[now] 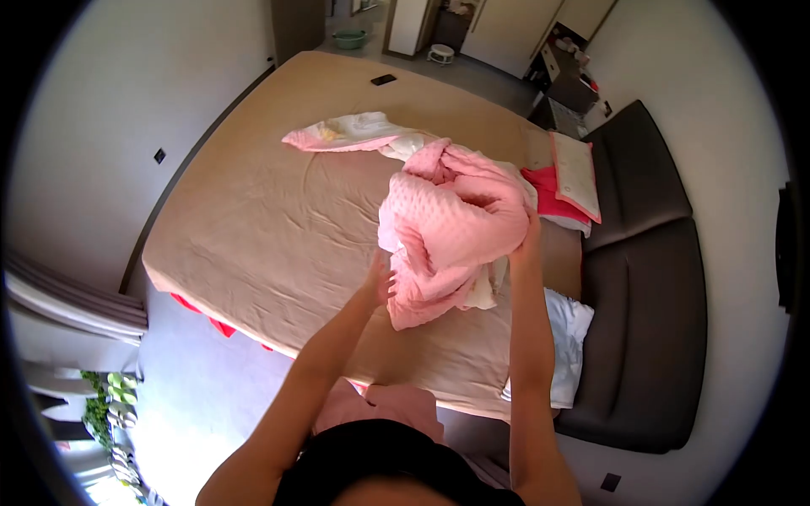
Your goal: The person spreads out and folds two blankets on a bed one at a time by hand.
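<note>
Two bare hands were at a bunched blanket of soft, dimpled pink cloth (pixel 456 218), which lay in a loose heap on the headboard side of a wide bed covered by a wrinkled tan sheet (pixel 270 202). The left hand (pixel 381 280) was at the heap's lower left side, its fingers loosely spread and its grip open; whether the fingertips met the cloth could not be told. The right hand (pixel 529 236) touched the heap's right edge, its fingers partly hidden by the folds, so how far they had closed could not be told.

One long end of the blanket, pink with a white underside and a yellowish patch, trailed toward the far left across the sheet. Beyond it, near the bed's far edge, lay a black rectangular phone (pixel 384 80). Right of the heap, a white pillow with pink edging (pixel 576 175) overlapped a red cloth item (pixel 546 191) beside the dark brown padded headboard (pixel 645 278). Nearer the person, a pale blue and white pillow (pixel 569 347) lay against the same headboard, just right of the right forearm.
</note>
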The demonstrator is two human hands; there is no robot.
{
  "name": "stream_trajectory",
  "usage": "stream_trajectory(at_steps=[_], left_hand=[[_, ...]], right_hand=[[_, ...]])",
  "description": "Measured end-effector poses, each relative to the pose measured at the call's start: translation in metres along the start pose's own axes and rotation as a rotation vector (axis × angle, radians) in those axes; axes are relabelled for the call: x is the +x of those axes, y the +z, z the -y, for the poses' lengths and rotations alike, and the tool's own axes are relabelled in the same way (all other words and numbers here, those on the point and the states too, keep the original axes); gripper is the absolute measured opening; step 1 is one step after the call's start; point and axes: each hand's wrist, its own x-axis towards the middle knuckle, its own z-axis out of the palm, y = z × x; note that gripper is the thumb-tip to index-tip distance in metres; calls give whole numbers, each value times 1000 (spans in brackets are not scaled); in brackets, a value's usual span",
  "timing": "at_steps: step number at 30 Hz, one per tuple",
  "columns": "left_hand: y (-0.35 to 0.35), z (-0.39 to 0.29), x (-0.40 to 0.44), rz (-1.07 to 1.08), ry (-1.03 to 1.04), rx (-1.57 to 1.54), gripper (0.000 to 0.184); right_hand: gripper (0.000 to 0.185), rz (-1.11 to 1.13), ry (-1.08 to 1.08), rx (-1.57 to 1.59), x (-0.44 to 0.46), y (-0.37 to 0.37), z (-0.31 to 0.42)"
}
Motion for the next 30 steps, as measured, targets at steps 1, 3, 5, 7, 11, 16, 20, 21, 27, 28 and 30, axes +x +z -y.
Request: stream_trajectory(at_steps=[1,3,5,7,11,16,20,21,27,28,30], left_hand=[[0,13,33,170,115,-62,84],[32,10,17,323,209,-96,81],[56,-4,12,685,236,-309,67],[64,-17,8,601,311,-126,60],[47,-24,-54,408,630,441,38],[31,28,-131,495,979,1350,27],[6,58,-149,598,960,1566,18],[-5,56,-154,571,1198,1681,15],[-71,49,-136,313,1409,1519,11],[-70,47,-139,349,1467,1503,15],[-66,47,-147,269,1499,1520,20]], right_hand=[[33,5,22,11,-6,-14,4],[35,-46,-47,-64,-30,-32,6],[35,-117,65,-80,-54,-38,-2],[36,-166,186,-94,-68,-70,-12],[39,-123,36,-1183,-24,-199,-77],[39,83,712,-750,-84,54,-69],[41,682,684,-1072,-79,31,-167],[41,680,725,-1086,-79,23,-192],[43,513,762,-1045,-94,18,-244],[43,529,768,-1044,-85,22,-244],[37,821,465,-1163,-58,-4,-257]])
